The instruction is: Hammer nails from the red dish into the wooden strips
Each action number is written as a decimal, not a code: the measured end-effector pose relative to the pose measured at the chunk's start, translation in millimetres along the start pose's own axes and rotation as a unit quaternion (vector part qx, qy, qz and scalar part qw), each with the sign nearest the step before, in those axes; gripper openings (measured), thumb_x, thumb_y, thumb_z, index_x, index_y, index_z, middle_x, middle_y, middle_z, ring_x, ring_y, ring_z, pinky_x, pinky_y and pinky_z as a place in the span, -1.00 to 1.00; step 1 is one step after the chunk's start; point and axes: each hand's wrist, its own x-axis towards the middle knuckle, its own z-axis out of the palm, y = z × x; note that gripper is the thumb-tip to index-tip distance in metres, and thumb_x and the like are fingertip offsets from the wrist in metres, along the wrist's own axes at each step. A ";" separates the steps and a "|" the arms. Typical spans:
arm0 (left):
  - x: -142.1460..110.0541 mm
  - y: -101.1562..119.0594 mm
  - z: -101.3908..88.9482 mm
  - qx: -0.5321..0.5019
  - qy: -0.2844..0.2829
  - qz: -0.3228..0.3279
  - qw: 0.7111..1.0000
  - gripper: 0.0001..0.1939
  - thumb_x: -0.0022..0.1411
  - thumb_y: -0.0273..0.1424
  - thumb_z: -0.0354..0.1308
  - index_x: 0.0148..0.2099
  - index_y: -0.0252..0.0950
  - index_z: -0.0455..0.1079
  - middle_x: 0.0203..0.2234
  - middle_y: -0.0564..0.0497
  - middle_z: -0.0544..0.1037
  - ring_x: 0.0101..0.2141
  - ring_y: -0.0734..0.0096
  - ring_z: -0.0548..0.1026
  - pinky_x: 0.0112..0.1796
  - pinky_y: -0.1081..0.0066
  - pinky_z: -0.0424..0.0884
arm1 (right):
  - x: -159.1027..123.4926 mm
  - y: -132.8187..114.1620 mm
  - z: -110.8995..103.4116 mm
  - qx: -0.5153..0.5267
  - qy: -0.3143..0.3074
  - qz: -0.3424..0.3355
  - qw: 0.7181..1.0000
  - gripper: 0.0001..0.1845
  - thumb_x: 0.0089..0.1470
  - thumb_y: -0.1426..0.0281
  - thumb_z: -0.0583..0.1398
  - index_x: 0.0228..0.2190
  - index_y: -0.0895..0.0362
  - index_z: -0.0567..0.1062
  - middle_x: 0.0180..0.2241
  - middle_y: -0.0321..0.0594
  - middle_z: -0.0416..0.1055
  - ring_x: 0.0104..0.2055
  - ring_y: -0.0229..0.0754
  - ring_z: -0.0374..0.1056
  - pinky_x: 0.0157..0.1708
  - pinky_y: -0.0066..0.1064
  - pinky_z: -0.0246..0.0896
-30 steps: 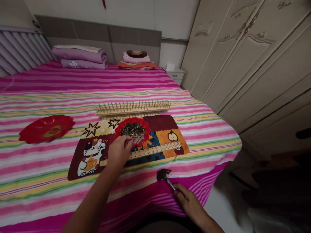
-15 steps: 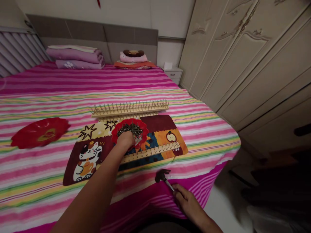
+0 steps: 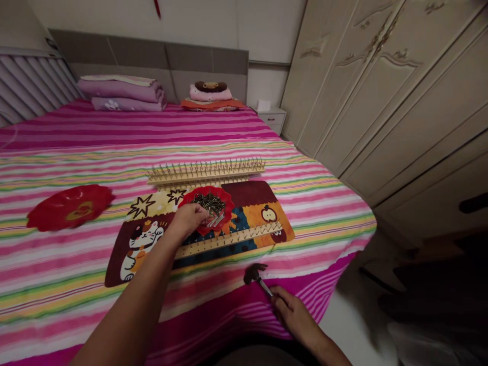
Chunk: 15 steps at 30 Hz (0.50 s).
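My right hand [image 3: 292,310] is closed around the handle of a claw hammer [image 3: 256,275], its head over the bed's near edge. At the left rim of a red scalloped bowl [image 3: 226,218], my left hand [image 3: 187,219] has its fingers pinched together; what is between them is too small to make out. Loose metal nails [image 3: 209,206] fill the bowl. Just in front lies a narrow wooden strip [image 3: 232,238], with a row of nails standing along its right part and bare holes toward the left. The bowl and strip rest on a patterned mat [image 3: 249,193].
Behind the mat, wooden strips [image 3: 206,176] bristle with upright nails. A red plate [image 3: 68,203] lies to the left on the striped bed [image 3: 320,203]. Folded quilts [image 3: 122,94] are stacked by the headboard. A wardrobe [image 3: 381,101] stands along the right.
My left hand has drawn back from over the nails to the bowl's left rim, uncovering more of them. My right hand and the hammer have hardly moved.
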 end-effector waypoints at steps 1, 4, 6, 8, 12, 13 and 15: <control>-7.9 0.2 -4.5 -0.070 0.006 0.006 0.997 -0.87 -0.21 -0.33 0.17 -0.58 -0.30 0.38 -0.72 0.07 0.43 -0.64 0.49 0.35 -0.55 0.50 0.24 | -0.5 0.4 0.2 -0.001 0.002 -0.001 1.000 -0.80 0.11 0.29 0.01 -0.39 0.10 0.38 -0.65 -0.47 0.05 -0.62 -0.34 0.00 -0.61 -0.51 -0.09; -38.8 0.3 -14.8 -0.178 0.028 0.004 0.984 -0.74 -0.24 -0.27 0.23 -0.46 -0.32 0.41 -0.65 0.07 0.47 -0.60 0.51 0.37 -0.53 0.51 0.29 | -2.0 0.2 0.3 -0.012 0.004 -0.003 1.000 -0.77 0.11 0.28 0.00 -0.37 0.10 0.39 -0.65 -0.46 0.07 -0.62 -0.33 0.02 -0.59 -0.51 -0.05; -61.2 -3.3 -15.9 -0.224 0.038 -0.021 0.974 -0.69 -0.27 -0.27 0.26 -0.43 -0.33 0.39 -0.63 0.06 0.49 -0.57 0.50 0.40 -0.51 0.51 0.31 | -2.4 -0.3 0.2 -0.021 0.006 -0.004 1.000 -0.76 0.11 0.27 -0.01 -0.36 0.09 0.40 -0.65 -0.45 0.08 -0.61 -0.32 0.03 -0.58 -0.50 -0.03; -80.4 -11.1 -12.2 -0.263 0.036 -0.059 0.962 -0.64 -0.28 -0.28 0.28 -0.38 -0.33 0.35 -0.64 0.08 0.48 -0.58 0.50 0.41 -0.52 0.51 0.32 | -2.0 0.2 0.1 -0.028 0.006 -0.004 1.000 -0.76 0.11 0.27 0.00 -0.36 0.09 0.40 -0.65 -0.45 0.09 -0.62 -0.32 0.03 -0.58 -0.50 -0.02; -101.6 -31.4 -0.8 -0.324 0.039 -0.114 0.939 -0.54 -0.32 -0.31 0.32 -0.30 -0.31 0.27 -0.65 0.12 0.47 -0.65 0.53 0.39 -0.58 0.52 0.30 | -0.6 5.5 0.4 -0.031 0.011 -0.004 0.999 -0.76 0.10 0.27 0.00 -0.35 0.09 0.41 -0.65 -0.45 0.12 -0.62 -0.32 0.03 -0.57 -0.49 -0.02; -103.6 -35.1 1.1 -0.336 0.041 -0.120 0.933 -0.52 -0.32 -0.32 0.32 -0.29 -0.31 0.26 -0.65 0.12 0.47 -0.66 0.54 0.38 -0.58 0.52 0.30 | -0.3 7.2 0.5 -0.031 0.013 -0.003 0.999 -0.76 0.10 0.27 0.00 -0.34 0.09 0.41 -0.65 -0.45 0.12 -0.62 -0.32 0.03 -0.57 -0.49 -0.02; -105.4 -39.4 3.4 -0.356 0.044 -0.128 0.925 -0.50 -0.33 -0.34 0.33 -0.28 -0.30 0.24 -0.66 0.13 0.47 -0.67 0.54 0.38 -0.60 0.53 0.28 | -0.2 9.3 0.9 -0.030 0.015 0.000 0.999 -0.76 0.09 0.27 0.01 -0.32 0.09 0.41 -0.64 -0.45 0.12 -0.63 -0.32 0.02 -0.58 -0.49 -0.03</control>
